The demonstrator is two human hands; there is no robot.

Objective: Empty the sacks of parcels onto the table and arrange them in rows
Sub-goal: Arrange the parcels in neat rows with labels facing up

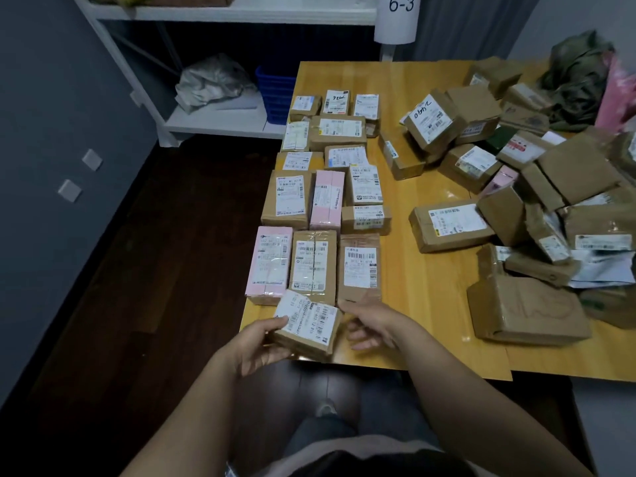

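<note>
At the near left corner of the table (430, 304), the left hand (261, 342) grips a small brown parcel (306, 327), thumb on its label and fingers underneath, holding it tilted over the near edge. The right hand (373, 325) is just beside it, fingers loosely curled and holding nothing. Sorted rows (323, 201) line the left edge and a loose heap (550, 187) fills the right side, with bare wood between them.

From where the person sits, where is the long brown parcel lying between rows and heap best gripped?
Probably across its narrow width near the left end, coming from above on the side of the rows. The long brown parcel lies flat, label up, with bare table at that end; its right end meets the heap.
</note>
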